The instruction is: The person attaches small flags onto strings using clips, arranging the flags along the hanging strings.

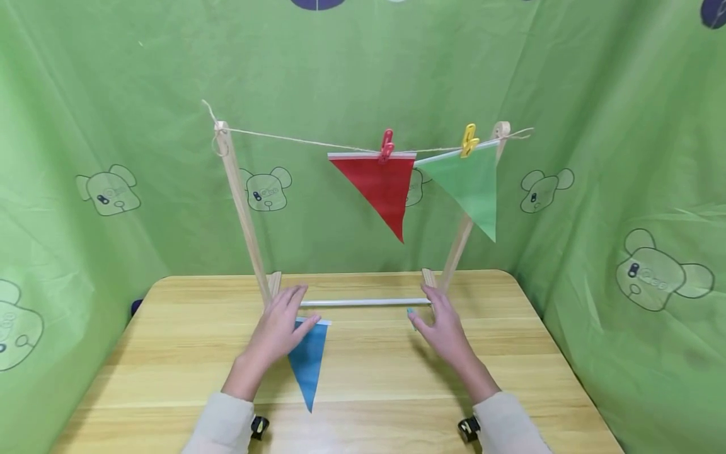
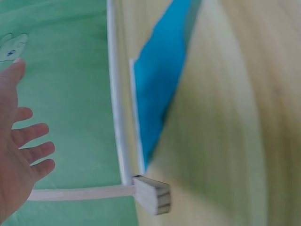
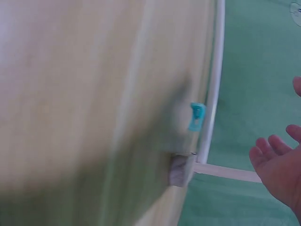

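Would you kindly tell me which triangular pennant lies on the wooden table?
The blue triangular pennant does; the red triangular pennant and the green triangular pennant hang clipped to the beige string.

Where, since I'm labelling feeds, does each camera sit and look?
Head: on the person's head, looking forward and down at the table; left hand, right hand and sleeves show.
Left wrist: on that wrist, facing the blue flag; left hand shows.
Right wrist: on that wrist, facing the teal clip; right hand shows.
Head and left wrist share the blue flag.
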`<state>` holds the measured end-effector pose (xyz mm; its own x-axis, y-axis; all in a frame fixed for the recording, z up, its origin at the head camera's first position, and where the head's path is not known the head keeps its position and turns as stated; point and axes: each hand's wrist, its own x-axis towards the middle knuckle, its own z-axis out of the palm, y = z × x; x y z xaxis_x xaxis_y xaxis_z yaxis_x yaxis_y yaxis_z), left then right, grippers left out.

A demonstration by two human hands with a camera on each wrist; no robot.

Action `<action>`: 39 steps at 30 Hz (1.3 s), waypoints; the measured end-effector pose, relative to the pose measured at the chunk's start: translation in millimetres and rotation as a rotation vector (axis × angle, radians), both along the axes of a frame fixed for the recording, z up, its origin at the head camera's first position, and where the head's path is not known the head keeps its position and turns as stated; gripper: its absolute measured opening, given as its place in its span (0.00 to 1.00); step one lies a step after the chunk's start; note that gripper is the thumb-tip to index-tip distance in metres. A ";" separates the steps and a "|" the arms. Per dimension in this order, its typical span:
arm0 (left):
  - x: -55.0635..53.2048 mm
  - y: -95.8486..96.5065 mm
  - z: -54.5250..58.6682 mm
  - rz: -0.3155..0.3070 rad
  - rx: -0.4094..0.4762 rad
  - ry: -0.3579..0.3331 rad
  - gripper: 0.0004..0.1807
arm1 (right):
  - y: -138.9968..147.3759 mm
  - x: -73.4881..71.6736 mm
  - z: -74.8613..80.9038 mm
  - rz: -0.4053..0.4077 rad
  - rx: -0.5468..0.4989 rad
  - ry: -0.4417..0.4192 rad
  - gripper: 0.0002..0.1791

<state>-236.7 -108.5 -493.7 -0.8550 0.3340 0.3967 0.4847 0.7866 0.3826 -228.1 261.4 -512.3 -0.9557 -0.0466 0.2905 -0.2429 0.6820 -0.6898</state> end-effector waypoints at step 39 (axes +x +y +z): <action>-32.1 -12.8 -50.7 0.083 0.032 -0.228 0.31 | -3.7 -19.6 -35.5 -0.055 0.237 -0.275 0.43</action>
<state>-268.9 -121.2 -544.5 -0.9476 0.2494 0.1994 0.3173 0.8058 0.5000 -247.8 257.7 -547.8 -0.9996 -0.0283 0.0092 -0.0287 0.8374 -0.5458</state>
